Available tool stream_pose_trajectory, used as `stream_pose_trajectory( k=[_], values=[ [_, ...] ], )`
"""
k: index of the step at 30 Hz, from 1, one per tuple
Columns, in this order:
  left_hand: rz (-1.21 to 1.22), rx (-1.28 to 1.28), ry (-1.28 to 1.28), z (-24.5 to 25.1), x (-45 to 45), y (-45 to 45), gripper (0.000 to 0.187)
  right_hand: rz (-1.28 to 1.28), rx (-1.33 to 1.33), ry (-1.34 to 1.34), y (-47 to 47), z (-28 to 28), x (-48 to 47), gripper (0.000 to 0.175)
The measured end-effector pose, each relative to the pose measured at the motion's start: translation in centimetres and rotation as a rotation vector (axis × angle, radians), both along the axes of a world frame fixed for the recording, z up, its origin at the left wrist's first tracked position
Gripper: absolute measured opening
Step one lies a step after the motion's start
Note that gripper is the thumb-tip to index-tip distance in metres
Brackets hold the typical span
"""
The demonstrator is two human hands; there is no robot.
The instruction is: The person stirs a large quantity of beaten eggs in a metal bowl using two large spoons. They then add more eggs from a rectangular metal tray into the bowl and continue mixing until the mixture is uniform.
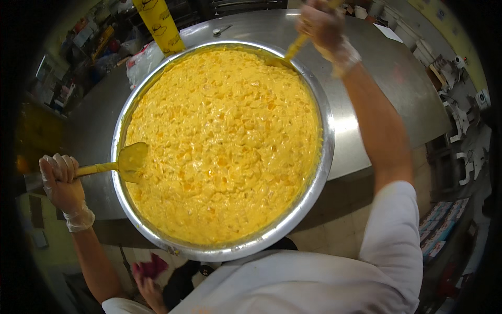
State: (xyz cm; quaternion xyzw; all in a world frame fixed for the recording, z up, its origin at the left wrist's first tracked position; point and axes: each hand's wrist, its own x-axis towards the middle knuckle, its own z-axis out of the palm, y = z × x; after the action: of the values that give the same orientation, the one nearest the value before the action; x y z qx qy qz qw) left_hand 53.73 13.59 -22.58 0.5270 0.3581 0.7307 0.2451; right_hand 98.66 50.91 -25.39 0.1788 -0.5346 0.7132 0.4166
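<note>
A large round metal bowl (330, 129) is filled with a thick yellow mixture (223, 145) dotted with orange chunks. At the left, my left hand (62, 178), in a clear plastic glove, grips the handle of a spatula (133, 161) whose coated blade rests on the mixture by the bowl's left rim. My right hand (323, 27), gloved as well and blurred, is closed around the yellow-smeared handle of a second utensil (299, 45). That handle slants down to the bowl's upper right rim; its lower end is sunk in the mixture, so its shape is hidden.
The bowl stands on a stainless steel table (392, 90). A yellow printed roll or bag (159, 27) and a clear plastic bag (143, 64) touch or adjoin its upper left rim. A small metal object (216, 31) lies behind. Below, another person's hand (151, 290) holds a dark red cloth (153, 267).
</note>
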Motion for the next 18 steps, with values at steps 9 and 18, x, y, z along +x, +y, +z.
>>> stream_pose_trajectory(
  k=[9, 18],
  values=[
    [0.085, -0.161, -0.260, 0.1, -1.3, -0.2, 0.035, -1.093, 0.048, -0.314, -23.0, 0.6, 6.2, 0.026],
    [-0.316, -0.114, -0.073, -1.9, -2.0, 0.1, 0.030, -1.525, -0.739, -0.232, -33.3, -2.0, -4.6, 0.021]
  ],
)
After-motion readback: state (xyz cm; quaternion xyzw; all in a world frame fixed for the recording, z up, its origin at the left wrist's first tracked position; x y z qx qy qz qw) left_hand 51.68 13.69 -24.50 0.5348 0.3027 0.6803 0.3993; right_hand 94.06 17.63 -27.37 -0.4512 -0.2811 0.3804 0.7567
